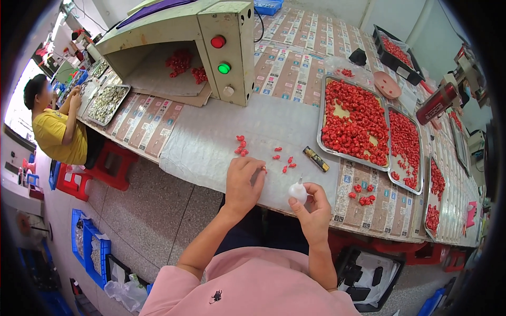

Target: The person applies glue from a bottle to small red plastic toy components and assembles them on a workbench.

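My left hand is over the white sheet at the table's front edge, thumb and fingers pinched together. A bit of red shows at its fingertips, mostly hidden by the fingers. In my right hand is a small white squeeze bottle, its thin nozzle pointing up. Small red pieces lie in a loose group just beyond my left hand. More red pieces are scattered between my hands, beside a black and gold tube-like item.
A cream machine with red and green buttons stands at the back left, red pieces inside. Metal trays of red pieces fill the right side, near a red bottle. A person in yellow sits at the left beside another tray.
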### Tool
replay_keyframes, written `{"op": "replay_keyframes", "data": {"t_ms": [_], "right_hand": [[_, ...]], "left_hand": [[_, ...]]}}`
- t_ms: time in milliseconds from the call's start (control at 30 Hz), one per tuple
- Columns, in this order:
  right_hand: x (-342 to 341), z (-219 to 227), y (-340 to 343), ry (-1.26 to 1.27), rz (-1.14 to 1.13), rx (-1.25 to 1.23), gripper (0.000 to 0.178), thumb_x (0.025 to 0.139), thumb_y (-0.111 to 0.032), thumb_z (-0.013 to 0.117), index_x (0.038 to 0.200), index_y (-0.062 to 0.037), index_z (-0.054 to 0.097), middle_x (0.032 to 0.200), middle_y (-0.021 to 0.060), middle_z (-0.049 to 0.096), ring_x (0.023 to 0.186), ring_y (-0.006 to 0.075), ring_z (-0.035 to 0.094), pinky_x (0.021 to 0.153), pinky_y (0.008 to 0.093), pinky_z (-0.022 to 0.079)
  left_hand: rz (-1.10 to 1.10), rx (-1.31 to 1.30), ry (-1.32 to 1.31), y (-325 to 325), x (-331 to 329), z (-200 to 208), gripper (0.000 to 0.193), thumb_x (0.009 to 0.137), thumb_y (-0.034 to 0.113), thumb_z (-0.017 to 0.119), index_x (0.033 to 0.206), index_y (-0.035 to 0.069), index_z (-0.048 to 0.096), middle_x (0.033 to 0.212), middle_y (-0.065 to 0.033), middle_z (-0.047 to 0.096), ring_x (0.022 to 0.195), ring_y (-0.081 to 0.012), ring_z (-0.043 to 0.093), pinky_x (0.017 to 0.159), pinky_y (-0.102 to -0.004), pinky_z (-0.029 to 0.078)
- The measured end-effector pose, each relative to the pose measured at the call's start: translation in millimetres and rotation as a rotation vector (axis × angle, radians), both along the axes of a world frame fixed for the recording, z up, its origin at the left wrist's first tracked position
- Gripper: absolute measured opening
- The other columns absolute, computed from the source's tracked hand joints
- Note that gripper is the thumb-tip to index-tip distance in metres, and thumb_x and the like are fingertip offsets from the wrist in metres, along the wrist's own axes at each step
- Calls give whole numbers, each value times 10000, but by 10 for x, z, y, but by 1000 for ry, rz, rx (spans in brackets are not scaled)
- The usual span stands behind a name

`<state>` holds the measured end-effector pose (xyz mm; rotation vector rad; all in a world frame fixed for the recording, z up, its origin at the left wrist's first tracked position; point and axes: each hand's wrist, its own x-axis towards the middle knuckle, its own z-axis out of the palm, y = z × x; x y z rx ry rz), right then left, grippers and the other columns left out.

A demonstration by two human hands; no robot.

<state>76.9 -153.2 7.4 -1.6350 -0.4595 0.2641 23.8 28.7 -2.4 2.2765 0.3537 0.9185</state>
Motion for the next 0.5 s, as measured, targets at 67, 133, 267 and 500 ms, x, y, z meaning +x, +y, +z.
{"op": "replay_keyframes", "data": {"t_ms": [67, 133, 267, 500], "right_hand": [[4, 52, 23, -62, -13, -47, 298, 765, -129, 733, 1002, -31, 581, 955, 43, 571, 841, 138, 550, 768, 266, 441], [1, 48, 46, -123, -30, -94, 295, 756, -140, 738, 989, -33, 592, 947, 51, 566, 829, 154, 552, 757, 273, 443], [-67, -12, 118, 1, 56, 21, 344, 767, -117, 747, 1050, -15, 579, 928, 18, 559, 838, 101, 531, 747, 237, 436], [11, 160, 42, -204, 272, -65, 268, 829, -186, 662, 1052, -42, 631, 936, 117, 609, 862, 249, 561, 766, 331, 453]], "left_hand": [[43, 11, -26, -88, -23, 64, 250, 727, -8, 642, 973, 35, 630, 929, -121, 600, 919, -300, 542, 800, -372, 432], [81, 21, -51, -232, -105, 128, 261, 735, 1, 645, 994, 32, 630, 973, -133, 599, 955, -299, 541, 831, -362, 429], [-312, -824, -95, -643, -320, 223, 397, 863, 92, 612, 1234, 27, 486, 1144, -95, 545, 1075, -200, 511, 928, -308, 399], [-433, -1418, -15, -641, -467, 174, 520, 918, 149, 579, 1361, 48, 328, 1148, -66, 519, 997, -129, 541, 839, -278, 474]]}}
